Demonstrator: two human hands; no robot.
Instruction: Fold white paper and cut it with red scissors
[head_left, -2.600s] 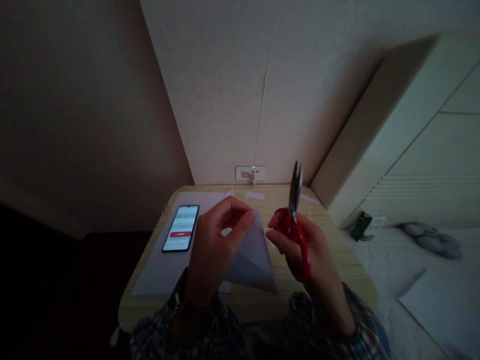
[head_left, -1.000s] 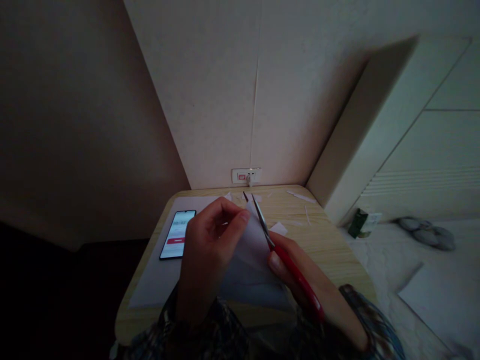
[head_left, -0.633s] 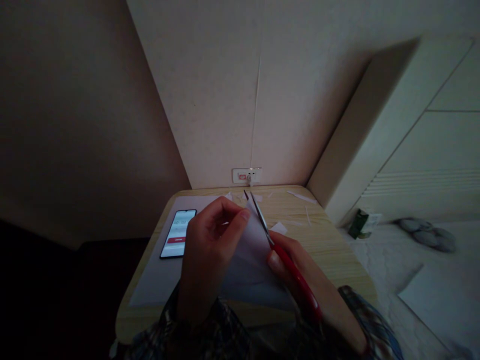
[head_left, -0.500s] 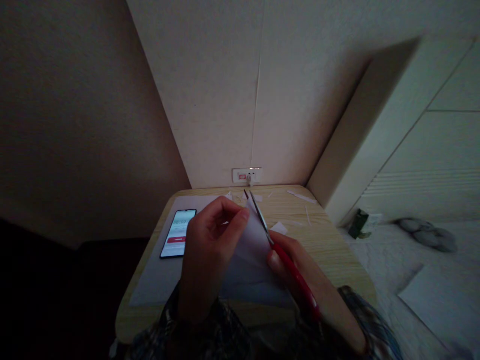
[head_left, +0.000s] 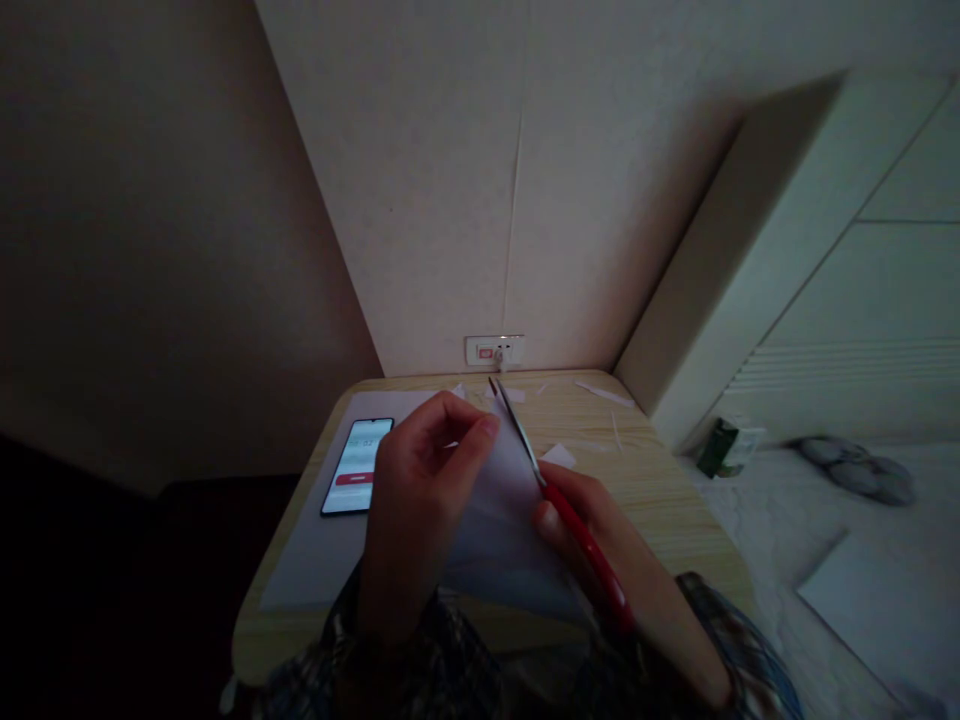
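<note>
A sheet of white paper [head_left: 502, 520] is pinched near its upper edge between the thumb and fingers of my left hand [head_left: 431, 490]. My right hand [head_left: 607, 525] grips red-handled scissors [head_left: 581, 535], their blades pointing away from me and slightly left. The blades lie along the right side of the paper, with only a narrow gap at their tips, just beyond my left thumb. Part of the paper is hidden behind my left hand and wrist.
A lit phone [head_left: 352, 468] lies on white paper [head_left: 300, 560] at the left of the small wooden table [head_left: 675, 520]. Paper scraps [head_left: 604, 393] are scattered at the back. Behind is a wall socket [head_left: 495, 350]; to the right, a bed [head_left: 780, 530] holds a green box [head_left: 718, 447].
Both hands keep nearly the same place. The scissor blades have drawn slightly closer together at the tips.
</note>
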